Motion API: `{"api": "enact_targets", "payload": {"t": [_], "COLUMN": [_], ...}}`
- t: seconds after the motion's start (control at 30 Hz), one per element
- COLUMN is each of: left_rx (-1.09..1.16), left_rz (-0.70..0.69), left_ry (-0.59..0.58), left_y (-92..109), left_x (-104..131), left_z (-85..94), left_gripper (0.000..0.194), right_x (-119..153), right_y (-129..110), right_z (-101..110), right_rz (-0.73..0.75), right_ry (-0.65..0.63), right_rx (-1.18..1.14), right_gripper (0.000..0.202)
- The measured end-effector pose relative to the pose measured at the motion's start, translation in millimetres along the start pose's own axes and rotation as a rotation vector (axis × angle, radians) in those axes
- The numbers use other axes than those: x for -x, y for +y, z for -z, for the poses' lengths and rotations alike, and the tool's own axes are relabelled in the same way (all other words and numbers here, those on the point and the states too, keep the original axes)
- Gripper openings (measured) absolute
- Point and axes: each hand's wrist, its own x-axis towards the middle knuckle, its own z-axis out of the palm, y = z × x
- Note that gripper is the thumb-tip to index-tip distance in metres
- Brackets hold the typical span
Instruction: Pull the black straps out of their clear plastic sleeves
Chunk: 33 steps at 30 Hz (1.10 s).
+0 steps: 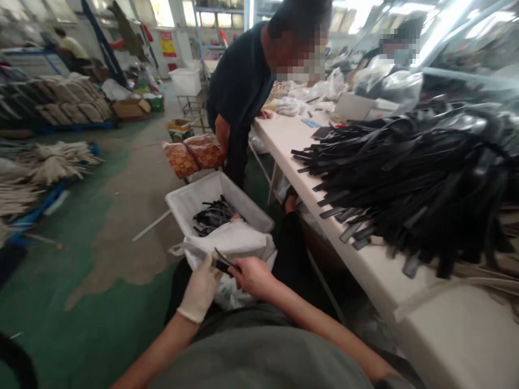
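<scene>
My left hand, gloved, and right hand both pinch a black strap betw. them — over my lap, just above a white bag. White bin w/ more straps sits beyond; strap pile on counter at right.

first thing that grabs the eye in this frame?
The huge heap of black straps sprawled across the white table on the right. Next, low at centre, the gloved left hand and bare right hand pinching one small black strap piece over a white bin holding more.
</scene>
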Motion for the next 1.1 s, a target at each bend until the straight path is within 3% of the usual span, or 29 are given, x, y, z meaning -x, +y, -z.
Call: {"api": "enact_targets", "payload": {"t": [0.1, 0.2, 0.3, 0.43, 0.5, 0.63, 0.73, 0.87, 1.0, 1.1], "left_rx": [-0.063, 0.003, 0.063, 0.011, 0.003, 0.086, 0.077, 0.005, 0.086, 0.27], "left_rz": [-0.043, -0.118, -0.141, -0.068, -0.067, -0.108, -0.064, 0.001, 0.114, 0.274], "left_ry": [-0.058, 0.041, 0.121, -0.096, -0.137, 0.039, 0.012, -0.167, -0.259, -0.305], "left_y": [-10.8, -1.9, 2.1, -23.3, -28.5, -10.0, -7.9, -36.1, -44.0, -18.3], "left_x": [1.9, -6.7, -10.2, -6.9, -4.8, -3.4, -4.3, -4.6, -1.8, -5.3], "left_z": [-13.7, -10.2, -0.3, -3.8, -8.4, -6.2, -2.1, -7.0, -9.7, 2.9], "left_gripper": [0.014, 0.012, 0.019, 0.033, 0.034, 0.022, 0.026, 0.033, 0.019, 0.028], "right_x": [-1.4, 6.5, 10.4, 1.3, -0.1, 12.6, 17.4, 2.6, -7.6, 7.3], "right_y": [2.8, 12.9, 22.9, 21.1, 19.5, 23.6, 24.5, 18.9, 14.7, 18.0], "right_z": [-0.5, 1.8, 2.2, -1.3, -1.2, 0.4, -4.1, -11.6, -6.9, 7.8], "right_rz": [0.037, 0.071, 0.019, 0.015, 0.043, 0.032, -0.007, 0.029, 0.129, 0.089], "right_ry": [0.003, -0.08, -0.085, -0.032, -0.04, -0.068, 0.022, 0.233, 0.187, 0.112], "right_rx": [-0.067, -0.121, -0.066, -0.066, -0.094, -0.057, 0.022, 0.167, -0.088, -0.416], "right_gripper": [0.032, 0.032, 0.036, 0.035, 0.035, 0.037, 0.031, 0.041, 0.036, 0.042]}}
